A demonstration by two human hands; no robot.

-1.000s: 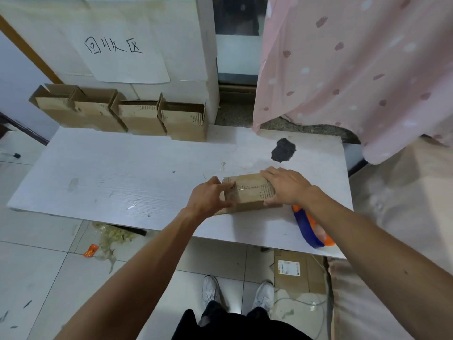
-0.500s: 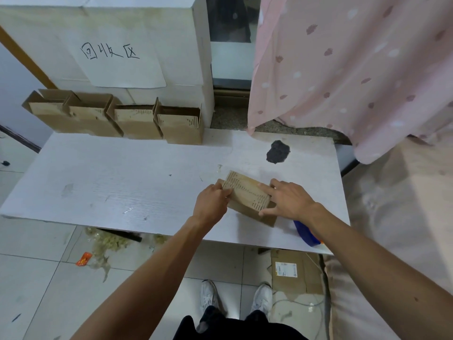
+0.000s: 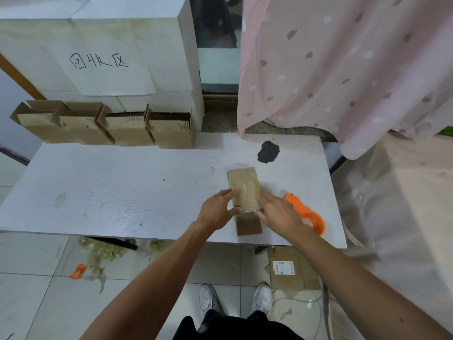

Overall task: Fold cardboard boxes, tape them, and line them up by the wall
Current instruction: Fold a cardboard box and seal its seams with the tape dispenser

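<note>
A small brown cardboard box (image 3: 245, 187) stands on the white table (image 3: 110, 190), its long side pointing away from me and clear tape along its top. My left hand (image 3: 218, 209) grips its left side with fingers and thumb curled round the edge. My right hand (image 3: 279, 214) holds the right side at the near end. An orange tape dispenser (image 3: 306, 214) lies on the table just right of my right hand. Several open folded boxes (image 3: 103, 126) stand in a row at the table's far left, against the wall.
A white block with a handwritten paper sign (image 3: 107, 69) backs the row of boxes. A pink curtain (image 3: 343, 69) hangs at the right. A dark patch (image 3: 268, 152) marks the table. Flat cardboard (image 3: 291, 271) and scraps (image 3: 103, 251) lie on the tiled floor.
Both hands have turned the box from lying crosswise to pointing away from me. The tape dispenser, hidden under my right arm before, now shows fully at the right.
</note>
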